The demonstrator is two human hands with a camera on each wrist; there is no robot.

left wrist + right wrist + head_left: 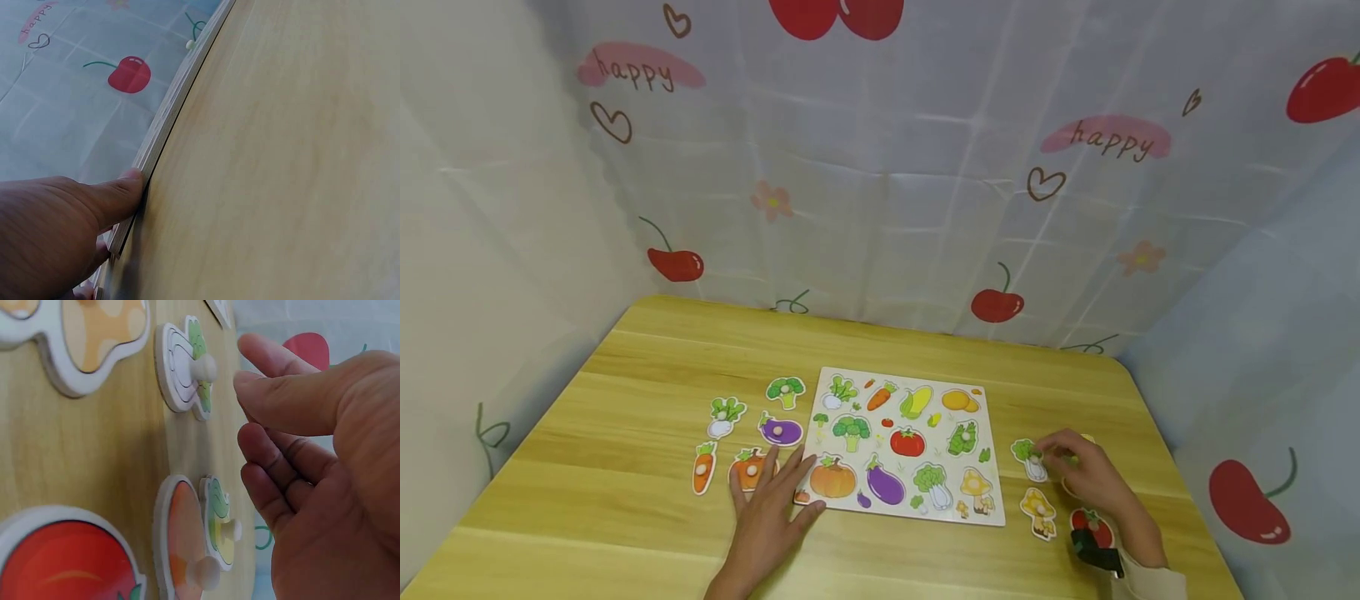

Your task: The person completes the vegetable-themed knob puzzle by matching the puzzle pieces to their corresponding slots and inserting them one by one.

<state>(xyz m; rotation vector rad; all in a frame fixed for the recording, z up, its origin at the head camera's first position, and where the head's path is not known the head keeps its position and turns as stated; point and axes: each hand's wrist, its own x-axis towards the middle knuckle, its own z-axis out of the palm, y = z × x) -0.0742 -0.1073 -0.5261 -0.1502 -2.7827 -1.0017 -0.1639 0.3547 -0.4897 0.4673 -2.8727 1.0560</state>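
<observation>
A white vegetable puzzle board (887, 517) lies on the table. My left hand (767, 521) rests at its lower left corner, fingers spread, thumb (122, 194) against the board's edge. Close under the left fingers is the pumpkin piece (747, 471). My right hand (1086, 475) hovers beside the bok choy piece (1032, 462), fingers loosely bent. In the right wrist view, thumb and fingertips are apart from the piece's white knob (204, 367), holding nothing. Below the hand, an orange knobbed piece (178, 528) and a green-and-yellow piece (219, 506) lie on the table, partly hidden in the head view.
Left of the board lie turnip (721, 427), broccoli (786, 400), eggplant (782, 432) and carrot (702, 479) pieces. Mushroom (1037, 504) and tomato (1101, 533) pieces lie at right. A knobbed asparagus piece (958, 440) sits in the board. Printed curtains (880, 233) surround the table.
</observation>
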